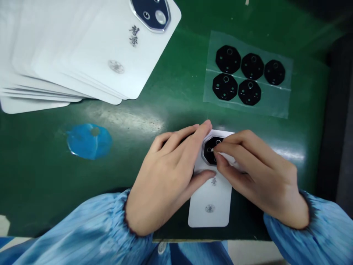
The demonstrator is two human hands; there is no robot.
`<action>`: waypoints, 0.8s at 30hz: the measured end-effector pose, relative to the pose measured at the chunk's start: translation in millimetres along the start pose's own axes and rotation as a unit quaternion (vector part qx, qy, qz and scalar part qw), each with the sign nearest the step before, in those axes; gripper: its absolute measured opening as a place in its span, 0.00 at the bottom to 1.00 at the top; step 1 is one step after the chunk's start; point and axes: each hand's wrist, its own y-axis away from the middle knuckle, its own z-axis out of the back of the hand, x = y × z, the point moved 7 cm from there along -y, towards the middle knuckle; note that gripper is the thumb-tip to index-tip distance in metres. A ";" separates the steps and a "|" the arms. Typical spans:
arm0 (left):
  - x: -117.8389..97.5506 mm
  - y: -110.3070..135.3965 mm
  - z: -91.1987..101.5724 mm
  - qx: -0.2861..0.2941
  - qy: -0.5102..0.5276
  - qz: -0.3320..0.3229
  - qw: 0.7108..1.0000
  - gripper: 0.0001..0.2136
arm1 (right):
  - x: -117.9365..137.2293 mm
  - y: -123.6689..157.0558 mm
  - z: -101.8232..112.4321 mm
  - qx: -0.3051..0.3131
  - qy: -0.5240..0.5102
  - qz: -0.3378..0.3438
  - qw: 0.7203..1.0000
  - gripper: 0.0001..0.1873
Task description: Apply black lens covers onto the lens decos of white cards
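A white phone back cover [210,198] lies near the table's front edge, its long side pointing away from me. Near its far end is a black octagonal camera lens plate [209,156]. My left hand [172,165] rests along the cover's left side, fingers stretched forward and thumb lying on the white surface. Over the lens plate, the thumb and fingertips of my right hand [250,171] are pinched together. Whatever may be between those fingertips is too small to make out. The right fingers hide part of the plate and the cover's right edge.
A fanned stack of white back covers [96,55] fills the far left. On the right, a clear film sheet [271,99] carries several black octagonal plates [228,59]. A blue film piece [89,141] lies at the left on the green table [132,114].
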 end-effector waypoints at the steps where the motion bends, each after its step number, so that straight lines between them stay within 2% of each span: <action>1: 0.0 -0.2 0.1 0.000 0.003 0.000 1.000 0.32 | 0.5 -0.3 -1.7 0.009 0.012 0.001 1.000 0.05; 10: -0.4 -0.8 0.6 0.006 0.013 0.010 1.000 0.31 | 3.5 -3.1 -10.3 0.071 0.052 -0.009 0.996 0.06; 17: 0.4 -0.5 0.4 0.013 0.010 0.018 1.000 0.31 | 7.4 -7.4 -13.7 0.142 0.036 0.025 0.989 0.07; 19: 0.5 -0.6 0.7 0.013 0.010 0.019 1.000 0.31 | 7.3 -8.3 -9.3 0.135 0.027 0.030 0.990 0.06; 24: -0.3 -0.9 1.3 0.009 0.010 0.013 1.000 0.31 | 5.0 -10.2 7.1 0.066 0.003 0.009 0.998 0.05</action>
